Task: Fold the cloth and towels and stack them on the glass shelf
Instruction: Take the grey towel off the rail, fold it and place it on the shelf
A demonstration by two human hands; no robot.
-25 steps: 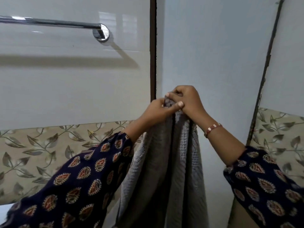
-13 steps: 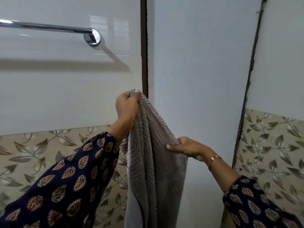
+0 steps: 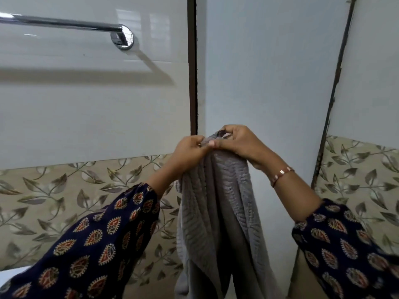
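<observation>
Head view: patterned sleeves (image 3: 103,240) are seen nearest, at the lower edge. Between them a grey towel (image 3: 218,212) is held hanging, its top pinched by the left hand (image 3: 190,151) and right hand (image 3: 239,140), brought together and touching. Beyond, a chrome rail (image 3: 64,23) is mounted on the tiled wall (image 3: 86,115).

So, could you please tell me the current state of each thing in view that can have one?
Grey towel: held up in the air by its top edge, hanging down in folds, not yet stacked.
Left hand: grips the towel's top edge.
Right hand: fingers curled, pinching the same top edge, touching the left hand.
Towel rail: bare in the part that shows.
</observation>
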